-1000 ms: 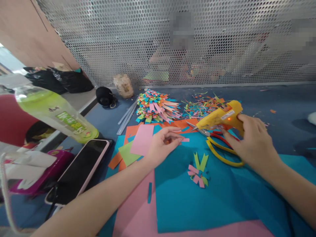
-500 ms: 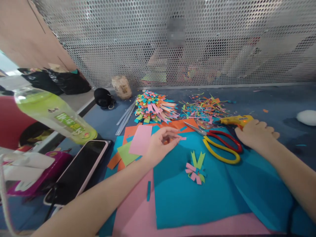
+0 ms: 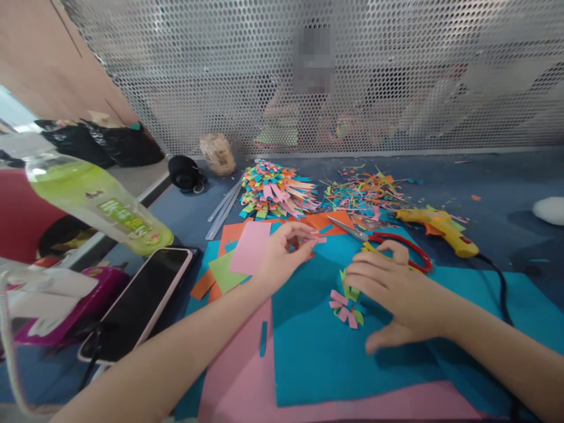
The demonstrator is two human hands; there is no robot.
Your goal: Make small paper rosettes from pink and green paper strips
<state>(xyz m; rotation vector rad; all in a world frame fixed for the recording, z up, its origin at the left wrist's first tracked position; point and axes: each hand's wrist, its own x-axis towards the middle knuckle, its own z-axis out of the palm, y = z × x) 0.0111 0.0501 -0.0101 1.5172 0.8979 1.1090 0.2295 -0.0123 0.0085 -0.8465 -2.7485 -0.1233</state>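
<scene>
My left hand (image 3: 284, 252) pinches a small pink paper strip (image 3: 322, 240) between thumb and fingertips, above the blue paper sheet (image 3: 326, 358). My right hand (image 3: 396, 296) has its fingers spread with nothing in them. It hovers beside a small paper cluster (image 3: 346, 308) of pink, green and blue strips on the sheet, hiding part of its green strips. Scissors with red and yellow handles (image 3: 418, 252) lie behind the right hand, partly covered by it. A yellow glue gun (image 3: 438, 226) rests on the table farther right, its black cord running toward me.
A heap of finished paper bunches (image 3: 277, 191) and a pile of thin scraps (image 3: 361, 191) sit at the back. Clear glue sticks (image 3: 224, 208) lie left of them. A phone (image 3: 141, 302), a green drink bottle (image 3: 101, 200) and a purple power strip (image 3: 83, 305) stand left. Perforated metal (image 3: 220, 70) rises behind.
My right hand has let go of the glue gun and moved left and nearer, over the blue sheet beside the paper cluster. My left hand stays nearly in place with the pink strip.
</scene>
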